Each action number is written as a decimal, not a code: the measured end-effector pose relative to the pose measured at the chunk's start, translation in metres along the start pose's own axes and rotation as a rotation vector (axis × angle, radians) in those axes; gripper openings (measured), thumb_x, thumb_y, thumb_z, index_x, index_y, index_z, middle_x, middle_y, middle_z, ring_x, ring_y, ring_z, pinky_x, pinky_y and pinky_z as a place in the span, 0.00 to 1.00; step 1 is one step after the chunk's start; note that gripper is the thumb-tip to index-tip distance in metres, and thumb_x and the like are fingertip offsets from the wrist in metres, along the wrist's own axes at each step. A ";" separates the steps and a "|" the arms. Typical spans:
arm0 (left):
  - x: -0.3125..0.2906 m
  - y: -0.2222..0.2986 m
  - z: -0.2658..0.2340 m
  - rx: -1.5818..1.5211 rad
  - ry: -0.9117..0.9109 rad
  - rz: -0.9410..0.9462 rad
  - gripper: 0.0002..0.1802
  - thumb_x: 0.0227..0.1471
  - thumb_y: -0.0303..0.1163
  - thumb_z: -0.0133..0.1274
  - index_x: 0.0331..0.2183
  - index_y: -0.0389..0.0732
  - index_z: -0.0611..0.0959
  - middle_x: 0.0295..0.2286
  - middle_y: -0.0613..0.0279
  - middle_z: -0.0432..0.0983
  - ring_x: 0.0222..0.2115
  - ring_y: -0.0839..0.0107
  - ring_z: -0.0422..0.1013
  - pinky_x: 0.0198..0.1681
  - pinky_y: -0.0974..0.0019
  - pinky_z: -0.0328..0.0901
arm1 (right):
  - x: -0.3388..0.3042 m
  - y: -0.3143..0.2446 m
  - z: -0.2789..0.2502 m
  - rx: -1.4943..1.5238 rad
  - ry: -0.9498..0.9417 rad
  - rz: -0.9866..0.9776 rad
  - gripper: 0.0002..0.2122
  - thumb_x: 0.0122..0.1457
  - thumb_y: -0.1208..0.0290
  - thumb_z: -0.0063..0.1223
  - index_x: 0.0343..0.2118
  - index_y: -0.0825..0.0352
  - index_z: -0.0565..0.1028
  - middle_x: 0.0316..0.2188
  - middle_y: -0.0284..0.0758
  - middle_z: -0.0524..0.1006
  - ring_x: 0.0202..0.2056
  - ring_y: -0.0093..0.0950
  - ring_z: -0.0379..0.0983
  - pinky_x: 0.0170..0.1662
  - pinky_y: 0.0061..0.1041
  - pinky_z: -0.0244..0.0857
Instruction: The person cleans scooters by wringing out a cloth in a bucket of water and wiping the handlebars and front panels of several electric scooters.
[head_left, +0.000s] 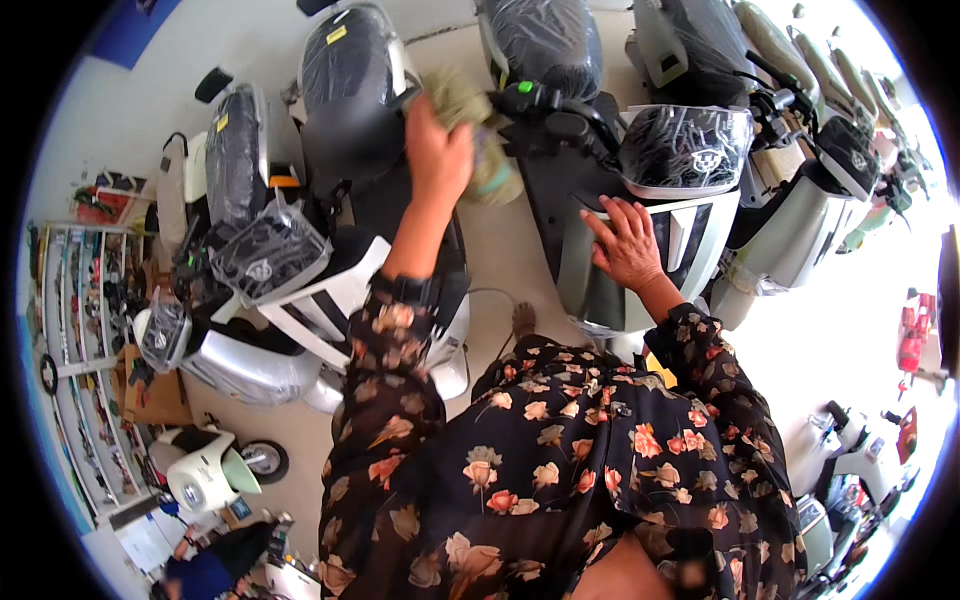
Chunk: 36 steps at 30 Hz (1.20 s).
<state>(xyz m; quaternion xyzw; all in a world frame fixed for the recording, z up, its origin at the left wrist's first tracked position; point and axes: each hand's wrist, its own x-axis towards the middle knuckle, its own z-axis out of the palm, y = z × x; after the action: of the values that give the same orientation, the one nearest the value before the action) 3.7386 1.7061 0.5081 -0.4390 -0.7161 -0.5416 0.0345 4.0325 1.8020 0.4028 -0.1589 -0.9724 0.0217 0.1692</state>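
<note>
My left hand (440, 155) is closed on a crumpled olive-green cloth (492, 170), held up in the gap between two scooters. Right beside the cloth is the black handlebar (565, 125) of the scooter on the right. My right hand (628, 243) lies with fingers spread on the upper edge of that scooter's grey-green front panel (590, 285). Just above this hand sits a black front cover in clear plastic wrap (685, 150). A dark round shape, blurred, is to the left of my left hand; I cannot tell what it is.
Scooters with plastic-wrapped seats (545, 45) stand in a row on both sides. To the left is a white scooter (325, 310), with a shelf rack (80, 350) of parts beyond. Another person (225, 565) is at the lower left. More scooters (865, 465) stand at the lower right.
</note>
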 end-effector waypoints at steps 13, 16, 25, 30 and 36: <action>0.043 -0.063 0.029 0.470 -0.100 -0.098 0.26 0.50 0.47 0.47 0.42 0.34 0.76 0.36 0.39 0.76 0.39 0.41 0.70 0.44 0.46 0.65 | -0.011 -0.007 0.005 -0.039 0.004 0.016 0.29 0.46 0.65 0.54 0.57 0.49 0.66 0.57 0.36 0.61 0.59 0.35 0.56 0.63 0.42 0.45; 0.042 -0.057 0.017 0.483 -0.071 -0.320 0.22 0.50 0.43 0.50 0.39 0.33 0.77 0.36 0.43 0.76 0.40 0.46 0.72 0.43 0.49 0.67 | -0.009 -0.008 0.006 -0.026 -0.019 0.012 0.29 0.46 0.66 0.55 0.57 0.49 0.66 0.57 0.36 0.61 0.59 0.36 0.56 0.63 0.42 0.45; 0.016 -0.026 -0.113 0.807 0.158 -0.081 0.23 0.49 0.42 0.52 0.41 0.31 0.76 0.38 0.40 0.74 0.41 0.42 0.69 0.44 0.48 0.63 | 0.001 -0.004 0.001 -0.020 0.011 0.067 0.29 0.46 0.65 0.54 0.56 0.50 0.66 0.56 0.37 0.62 0.58 0.36 0.56 0.62 0.43 0.46; 0.045 -0.053 -0.071 1.110 -0.253 0.059 0.21 0.48 0.47 0.54 0.36 0.40 0.81 0.35 0.55 0.77 0.40 0.56 0.72 0.44 0.53 0.63 | 0.001 -0.002 -0.002 -0.017 0.013 0.073 0.29 0.46 0.65 0.53 0.56 0.51 0.66 0.55 0.38 0.62 0.57 0.37 0.56 0.62 0.43 0.45; 0.102 -0.085 -0.037 0.971 -0.440 -0.312 0.28 0.52 0.51 0.46 0.41 0.36 0.78 0.42 0.45 0.75 0.44 0.48 0.71 0.47 0.50 0.65 | 0.003 -0.014 0.002 -0.005 0.002 0.081 0.28 0.47 0.64 0.52 0.56 0.51 0.66 0.55 0.38 0.62 0.58 0.37 0.56 0.63 0.44 0.43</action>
<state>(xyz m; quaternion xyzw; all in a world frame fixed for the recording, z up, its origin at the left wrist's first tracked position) 3.6039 1.7343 0.5129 -0.3640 -0.9304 -0.0435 0.0019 4.0248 1.7895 0.4027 -0.1984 -0.9651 0.0260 0.1690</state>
